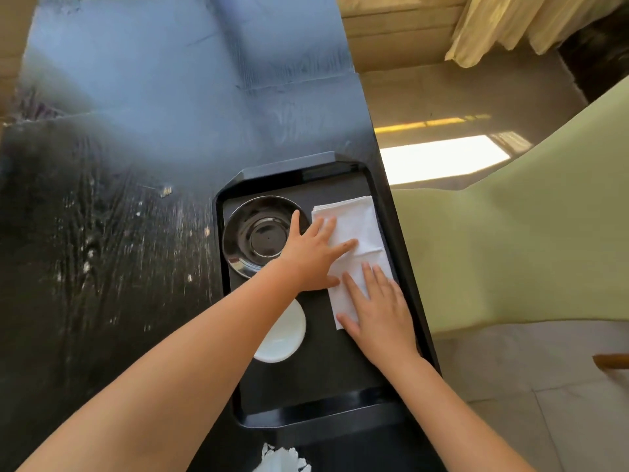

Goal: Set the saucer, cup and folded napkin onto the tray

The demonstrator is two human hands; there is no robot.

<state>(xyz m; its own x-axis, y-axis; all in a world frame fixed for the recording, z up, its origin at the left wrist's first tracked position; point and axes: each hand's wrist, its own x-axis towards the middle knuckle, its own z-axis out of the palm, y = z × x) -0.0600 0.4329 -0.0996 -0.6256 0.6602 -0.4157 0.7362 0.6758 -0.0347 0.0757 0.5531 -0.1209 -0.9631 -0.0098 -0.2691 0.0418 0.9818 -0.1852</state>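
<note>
The folded napkin (354, 253) was white cloth, a long rectangle with a crease across its middle, lying flat along the right side of the black tray (316, 413) with its far end near the tray's far right corner. Both hands lay on it with fingers spread and palms down, grasping nothing: the left hand (315, 255) pressed its fingertips onto the napkin's middle and far half, while the right hand (381, 311) covered the near end, so the napkin's near corner was mostly hidden beneath it. To the left of the napkin, in the tray's far left part, sat the saucer (253, 233), dark and glossy with a round well at its centre; the left wrist and thumb crossed over its right rim, hiding that edge. Nearer, on the tray's left side, was a white round object (284, 335), half covered by the left forearm; it could have been the cup seen from above, but its shape was too obscured to be sure. The tray rested at the right edge of a dark, scuffed table (102, 233) with a bluish sheen at its far end. At the bottom edge of the view a white crumpled thing (282, 459) was cut off and unclear. Beyond the table's edge stood a pale green chair (510, 233) on a light tiled floor (510, 369).
</note>
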